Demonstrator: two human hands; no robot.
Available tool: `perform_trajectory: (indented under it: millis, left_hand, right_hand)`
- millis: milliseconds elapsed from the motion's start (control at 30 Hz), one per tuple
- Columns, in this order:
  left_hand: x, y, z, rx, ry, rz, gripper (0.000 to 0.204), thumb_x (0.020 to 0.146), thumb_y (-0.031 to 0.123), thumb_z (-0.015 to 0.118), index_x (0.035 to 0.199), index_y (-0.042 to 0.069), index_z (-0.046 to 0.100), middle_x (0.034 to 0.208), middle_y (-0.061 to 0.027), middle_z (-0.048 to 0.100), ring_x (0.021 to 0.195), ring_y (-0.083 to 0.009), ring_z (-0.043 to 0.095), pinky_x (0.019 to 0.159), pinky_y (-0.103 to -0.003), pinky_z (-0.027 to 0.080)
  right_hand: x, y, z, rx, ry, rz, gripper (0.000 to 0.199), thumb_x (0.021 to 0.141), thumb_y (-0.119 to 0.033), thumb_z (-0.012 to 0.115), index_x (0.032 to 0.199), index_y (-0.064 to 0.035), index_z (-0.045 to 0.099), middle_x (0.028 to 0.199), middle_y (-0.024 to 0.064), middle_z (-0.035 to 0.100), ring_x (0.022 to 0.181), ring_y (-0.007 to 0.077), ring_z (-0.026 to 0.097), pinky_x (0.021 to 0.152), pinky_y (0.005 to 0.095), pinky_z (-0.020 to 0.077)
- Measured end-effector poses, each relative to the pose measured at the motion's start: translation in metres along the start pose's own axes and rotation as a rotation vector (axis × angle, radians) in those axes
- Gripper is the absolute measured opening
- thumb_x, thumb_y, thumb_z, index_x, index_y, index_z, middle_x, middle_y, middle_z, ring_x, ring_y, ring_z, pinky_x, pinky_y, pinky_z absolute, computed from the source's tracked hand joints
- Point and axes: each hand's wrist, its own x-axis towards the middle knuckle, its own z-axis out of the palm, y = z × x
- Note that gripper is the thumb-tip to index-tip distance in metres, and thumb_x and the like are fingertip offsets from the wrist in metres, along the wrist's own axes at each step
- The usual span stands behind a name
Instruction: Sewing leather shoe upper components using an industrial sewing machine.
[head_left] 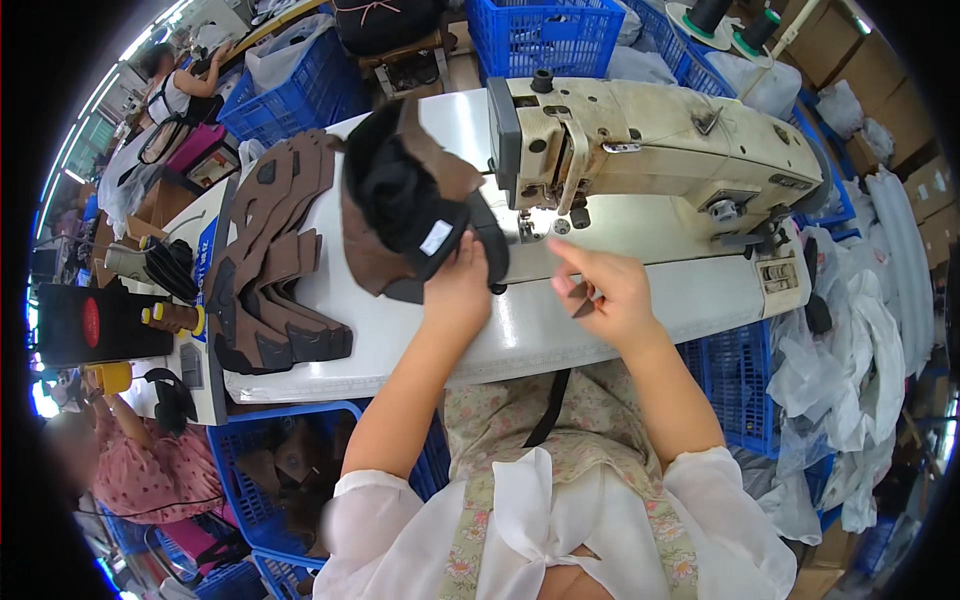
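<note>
My left hand [458, 285] presses on a brown and black fabric piece [410, 205] with a small white label, holding it on the white sewing table [430, 340] just left of the needle. A cream sewing machine [650, 140] stands across the table's back. My right hand [600, 290] hovers right of the needle area, forefinger stretched toward the presser foot [528, 228], with a small dark tool tucked in its fingers.
A stack of brown cut pieces [270, 260] lies on the table's left part. Blue crates [545, 35] stand behind, and another [290, 470] sits below left with more pieces. White plastic bags [850, 380] pile at right. Another person [140, 470] sits at lower left.
</note>
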Motion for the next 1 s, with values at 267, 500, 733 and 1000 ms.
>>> perform_trajectory:
  millis: [267,500,733,1000]
  left_hand:
    - [-0.047,-0.030,-0.026,-0.082,-0.022,0.062,0.062,0.066,0.002,0.059,0.127,-0.003,0.054,0.140,-0.0175,0.049,0.135,-0.0298,0.041,0.108,-0.041,0.038]
    - [-0.046,-0.024,-0.032,-0.115,-0.002,0.037,0.061,0.066,0.001,0.057,0.127,0.000,0.056,0.140,-0.0161,0.050,0.135,-0.0300,0.041,0.110,-0.046,0.032]
    - [-0.048,-0.025,-0.030,-0.080,0.035,0.030,0.061,0.065,0.003,0.063,0.125,0.003,0.059,0.140,-0.0136,0.050,0.133,-0.0273,0.044,0.107,-0.043,0.036]
    - [-0.048,-0.024,-0.029,-0.163,0.054,0.010,0.056,0.067,0.001,0.057,0.124,0.003,0.060,0.138,-0.0143,0.052,0.134,-0.0282,0.043,0.111,-0.047,0.030]
  right_hand:
    - [-0.017,0.015,0.045,-0.119,-0.283,0.591,0.047,0.084,-0.044,0.068,0.107,-0.0062,0.054,0.083,0.0100,0.068,0.078,0.0291,0.068,0.069,0.0392,0.0523]
    - [-0.007,0.029,0.092,-0.150,-0.180,0.399,0.027,0.086,-0.019,0.064,0.109,-0.0090,0.053,0.100,0.0135,0.061,0.085,0.0344,0.064,0.074,0.0430,0.0509]
    - [-0.001,0.027,0.109,-0.242,-0.229,0.471,0.025,0.085,-0.017,0.065,0.109,-0.0130,0.060,0.099,0.0106,0.057,0.087,0.0322,0.061,0.075,0.0413,0.0503]
    - [0.001,0.027,0.112,-0.339,-0.217,0.436,0.020,0.082,-0.016,0.068,0.101,-0.0132,0.064,0.093,0.0097,0.058,0.082,0.0317,0.062,0.070,0.0421,0.0507]
